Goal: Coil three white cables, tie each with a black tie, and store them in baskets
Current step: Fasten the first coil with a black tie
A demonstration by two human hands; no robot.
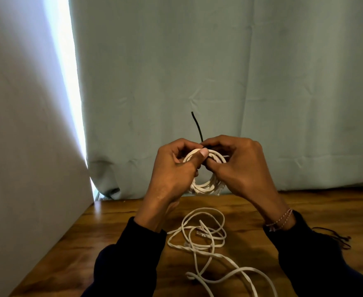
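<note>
From the head camera, you have a coiled white cable (204, 183) held up in front of you, above the far edge of the wooden table (305, 211). Your left hand (174, 168) grips the coil on its left side, thumb pressed across the strands at the top. Your right hand (236, 163) has its fingers curled round the coil's top right and pinches the black tie (197, 127), whose free end sticks up above your knuckles against the green curtain (219, 61).

The coil looks light and springy, so I'd judge the loops will fan apart if your thumb lets go; keep hold at the top, where the tie crosses, and let the bottom hang. The tie looks thin and stiff enough to stand upright by itself (probably a wire twist or a zip type, though I cannot tell which), so it should hold a bend once wrapped. Whether it already passes round the bundle is hidden by your fingers.

The cable is white, round and smooth-looking, wound into several neat loops. On the table below your wrists lies a loose white cable (204, 236) in an untidy tangle, with a connector (203, 234) showing in the middle; it trails toward the bottom edge of the view. No baskets are visible.
</note>
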